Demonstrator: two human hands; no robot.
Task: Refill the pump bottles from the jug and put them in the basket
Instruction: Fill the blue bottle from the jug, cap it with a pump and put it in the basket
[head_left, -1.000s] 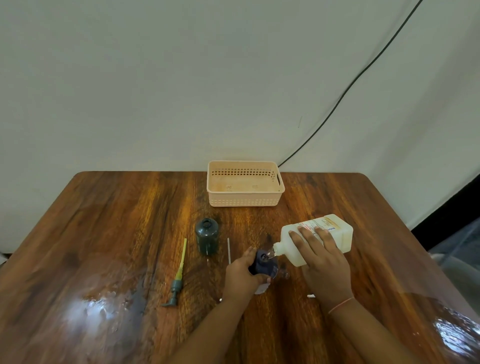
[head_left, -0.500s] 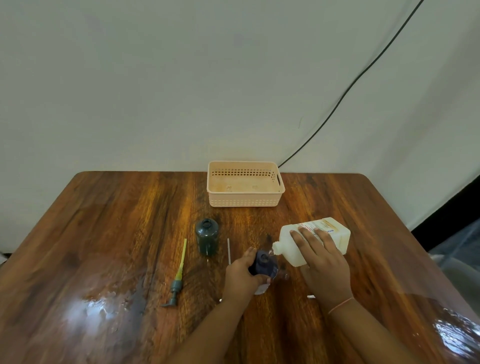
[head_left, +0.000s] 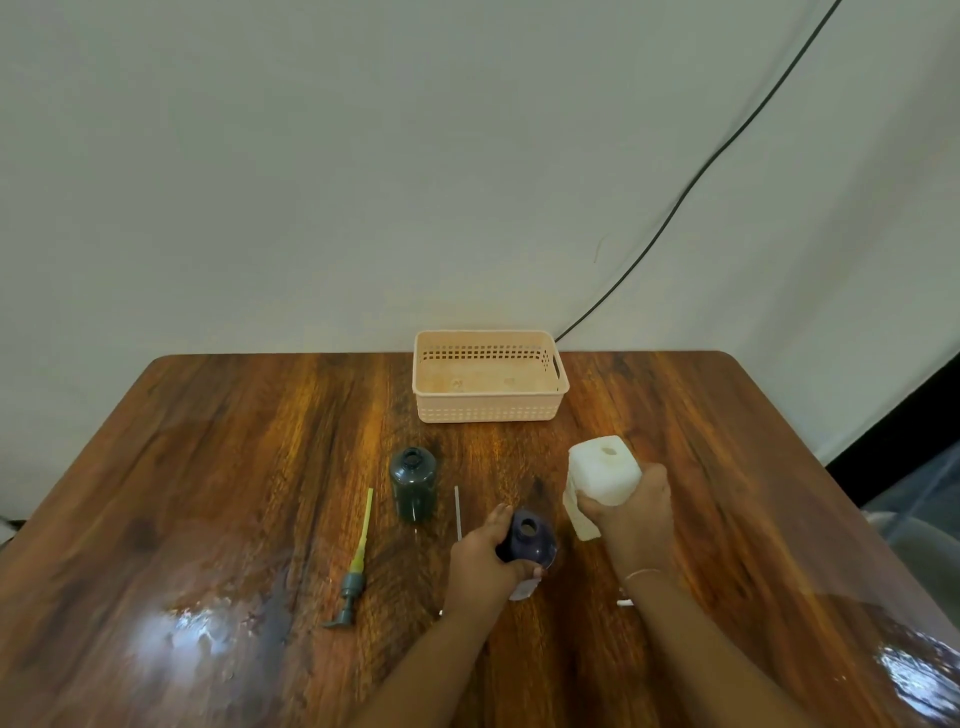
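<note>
1. The jug (head_left: 602, 475) has swung from tipped to upright, gripped by the right hand (head_left: 631, 512)
2. Left hand (head_left: 480, 558) grasps the dark bottle (head_left: 527, 538), just left of the jug
3. Basket (head_left: 488, 376) sits beyond both hands

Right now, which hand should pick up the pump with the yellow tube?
Probably the left hand. The pump lies on its side of the table, and it could let go of the dark bottle. The right hand holds the jug.
</note>
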